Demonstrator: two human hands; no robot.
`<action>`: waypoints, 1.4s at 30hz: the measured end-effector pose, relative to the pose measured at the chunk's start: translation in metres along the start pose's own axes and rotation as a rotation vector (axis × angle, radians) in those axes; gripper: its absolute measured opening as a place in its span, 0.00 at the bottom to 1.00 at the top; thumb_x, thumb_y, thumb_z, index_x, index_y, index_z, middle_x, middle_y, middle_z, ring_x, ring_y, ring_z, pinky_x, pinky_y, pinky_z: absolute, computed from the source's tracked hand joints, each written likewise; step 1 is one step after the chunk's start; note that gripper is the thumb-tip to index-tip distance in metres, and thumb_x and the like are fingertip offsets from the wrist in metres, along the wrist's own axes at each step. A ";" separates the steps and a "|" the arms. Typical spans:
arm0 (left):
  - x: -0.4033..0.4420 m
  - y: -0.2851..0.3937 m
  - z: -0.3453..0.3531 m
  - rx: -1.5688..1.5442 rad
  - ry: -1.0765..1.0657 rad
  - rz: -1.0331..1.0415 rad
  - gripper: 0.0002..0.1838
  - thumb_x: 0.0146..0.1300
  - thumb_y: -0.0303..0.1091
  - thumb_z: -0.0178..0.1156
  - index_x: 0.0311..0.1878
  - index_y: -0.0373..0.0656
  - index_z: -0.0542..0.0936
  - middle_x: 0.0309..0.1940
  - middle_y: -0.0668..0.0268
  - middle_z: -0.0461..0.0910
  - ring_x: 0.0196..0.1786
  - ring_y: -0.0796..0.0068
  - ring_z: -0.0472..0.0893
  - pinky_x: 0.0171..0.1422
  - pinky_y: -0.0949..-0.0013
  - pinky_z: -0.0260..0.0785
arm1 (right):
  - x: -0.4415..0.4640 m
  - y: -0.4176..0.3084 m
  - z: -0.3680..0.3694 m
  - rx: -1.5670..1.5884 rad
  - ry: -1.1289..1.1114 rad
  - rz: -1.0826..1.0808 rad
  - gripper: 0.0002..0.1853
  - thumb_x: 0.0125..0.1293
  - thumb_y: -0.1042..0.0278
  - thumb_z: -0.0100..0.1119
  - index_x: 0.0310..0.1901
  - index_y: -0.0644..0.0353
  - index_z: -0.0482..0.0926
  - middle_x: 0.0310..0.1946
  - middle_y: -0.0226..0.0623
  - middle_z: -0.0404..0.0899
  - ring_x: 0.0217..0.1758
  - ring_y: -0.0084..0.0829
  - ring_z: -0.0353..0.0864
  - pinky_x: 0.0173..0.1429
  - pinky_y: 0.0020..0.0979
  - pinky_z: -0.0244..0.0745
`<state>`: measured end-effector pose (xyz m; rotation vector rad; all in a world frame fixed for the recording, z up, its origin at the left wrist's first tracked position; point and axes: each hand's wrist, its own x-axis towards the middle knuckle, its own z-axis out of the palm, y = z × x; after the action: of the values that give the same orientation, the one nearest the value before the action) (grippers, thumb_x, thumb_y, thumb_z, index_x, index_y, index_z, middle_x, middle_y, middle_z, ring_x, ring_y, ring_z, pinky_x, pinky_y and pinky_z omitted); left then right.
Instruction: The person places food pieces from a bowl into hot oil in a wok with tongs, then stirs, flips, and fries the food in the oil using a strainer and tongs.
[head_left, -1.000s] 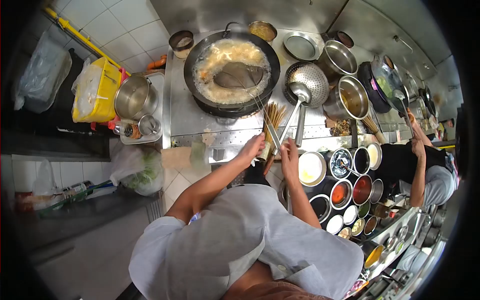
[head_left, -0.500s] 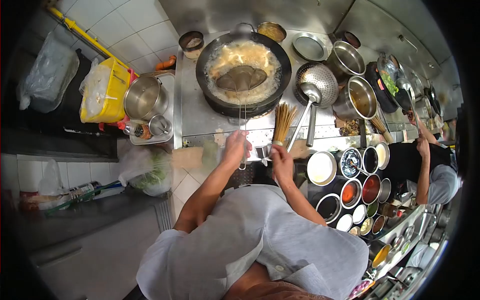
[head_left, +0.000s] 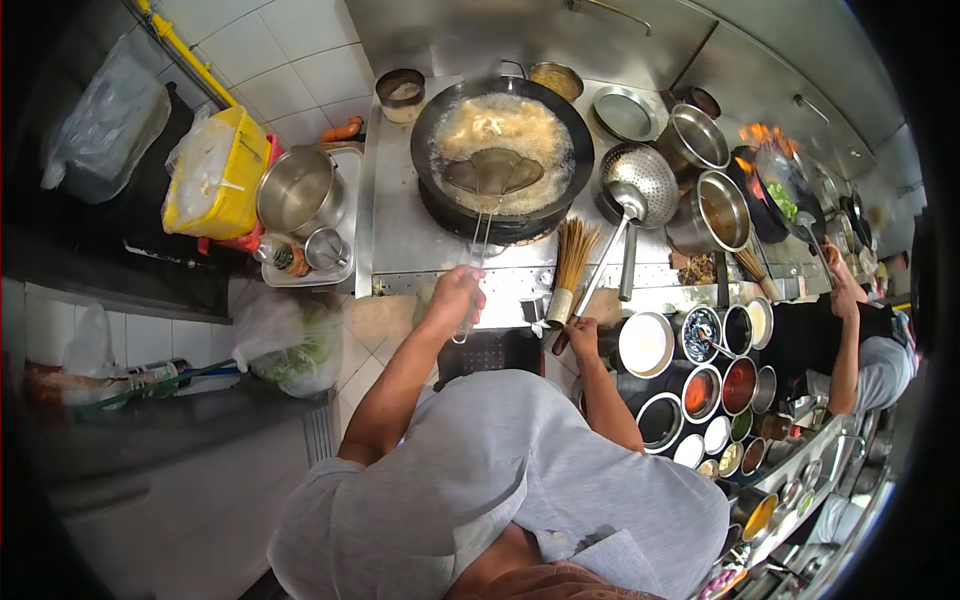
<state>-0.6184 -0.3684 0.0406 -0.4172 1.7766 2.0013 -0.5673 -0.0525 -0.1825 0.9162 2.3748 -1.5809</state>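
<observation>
My left hand (head_left: 457, 301) is closed round the wire handle of a mesh strainer (head_left: 493, 172), whose head lies in the bubbling oil (head_left: 495, 122) of a large black wok (head_left: 425, 158). Lower right of the wok, my right hand (head_left: 583, 335) is closed at the dark wooden end of a steel ladle (head_left: 600, 265). The ladle's bowl rests on a round perforated skimmer (head_left: 655, 185). Just left of the ladle handle, a bamboo brush (head_left: 574, 262) lies on the counter edge, bristles towards the wok.
Steel pots (head_left: 720, 210) stand right of the skimmer. Bowls of sauces (head_left: 646, 344) line the right side. A co-worker's hands (head_left: 843, 280) hold a utensil at another wok (head_left: 780, 190) with flames behind it. At left are a yellow bin (head_left: 212, 172) and a tray (head_left: 345, 230) holding a pot.
My left hand has taken the strainer's handle, now upright over the counter edge. My right hand has left the strainer, touched the brush, then moved down to the ladle's end. Flames have appeared at the other wok.
</observation>
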 end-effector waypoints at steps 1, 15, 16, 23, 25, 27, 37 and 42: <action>0.001 -0.001 0.000 -0.002 -0.008 -0.001 0.13 0.73 0.40 0.48 0.49 0.41 0.75 0.21 0.65 0.74 0.16 0.76 0.69 0.20 0.68 0.62 | -0.003 -0.002 -0.001 -0.002 0.008 0.002 0.23 0.56 0.73 0.67 0.50 0.65 0.67 0.35 0.39 0.77 0.39 0.30 0.79 0.46 0.31 0.76; -0.002 -0.005 -0.012 -0.008 -0.018 0.006 0.15 0.76 0.40 0.46 0.52 0.40 0.74 0.21 0.68 0.71 0.15 0.78 0.67 0.18 0.70 0.61 | -0.069 -0.147 -0.062 0.175 -0.113 -0.291 0.22 0.69 0.68 0.57 0.62 0.64 0.69 0.15 0.28 0.70 0.16 0.19 0.69 0.21 0.26 0.64; -0.003 -0.002 -0.012 -0.006 -0.021 0.005 0.15 0.76 0.40 0.46 0.52 0.40 0.74 0.21 0.68 0.71 0.15 0.78 0.67 0.18 0.70 0.61 | -0.068 -0.167 -0.068 0.082 -0.148 -0.356 0.26 0.69 0.69 0.57 0.67 0.61 0.66 0.17 0.31 0.72 0.18 0.21 0.70 0.23 0.27 0.66; -0.009 0.013 -0.010 -0.033 -0.017 -0.010 0.14 0.75 0.39 0.48 0.51 0.37 0.74 0.21 0.67 0.72 0.15 0.77 0.68 0.20 0.70 0.62 | -0.043 -0.267 -0.051 -0.278 -0.292 -0.628 0.35 0.67 0.72 0.56 0.75 0.54 0.57 0.39 0.53 0.83 0.37 0.38 0.82 0.47 0.35 0.76; -0.008 0.008 -0.013 -0.061 -0.006 -0.003 0.14 0.74 0.38 0.48 0.50 0.36 0.75 0.21 0.66 0.72 0.16 0.76 0.68 0.21 0.68 0.63 | -0.039 -0.284 -0.040 -0.293 -0.317 -0.657 0.35 0.67 0.72 0.55 0.75 0.55 0.57 0.46 0.61 0.82 0.49 0.44 0.84 0.56 0.37 0.74; -0.004 0.004 -0.013 -0.083 -0.013 0.002 0.14 0.75 0.37 0.48 0.50 0.35 0.74 0.21 0.66 0.72 0.16 0.76 0.69 0.21 0.68 0.63 | -0.017 -0.286 -0.026 -0.351 -0.365 -0.673 0.35 0.66 0.70 0.56 0.75 0.55 0.57 0.51 0.64 0.79 0.56 0.48 0.81 0.61 0.38 0.71; -0.009 0.013 -0.011 -0.075 -0.015 -0.015 0.14 0.75 0.38 0.50 0.51 0.36 0.75 0.21 0.66 0.72 0.18 0.78 0.68 0.19 0.73 0.62 | 0.017 -0.317 0.000 -0.397 -0.432 -0.711 0.34 0.63 0.70 0.55 0.72 0.59 0.62 0.29 0.49 0.79 0.28 0.39 0.81 0.39 0.39 0.76; -0.007 0.008 -0.013 -0.100 -0.013 -0.008 0.15 0.75 0.40 0.50 0.51 0.38 0.76 0.21 0.67 0.73 0.15 0.77 0.68 0.19 0.72 0.61 | -0.029 -0.320 -0.022 -0.391 -0.310 -0.719 0.35 0.63 0.73 0.58 0.73 0.60 0.61 0.50 0.60 0.80 0.51 0.47 0.82 0.57 0.38 0.72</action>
<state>-0.6174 -0.3826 0.0492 -0.4407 1.6701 2.0886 -0.7183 -0.1283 0.0922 -0.2784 2.7589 -1.2062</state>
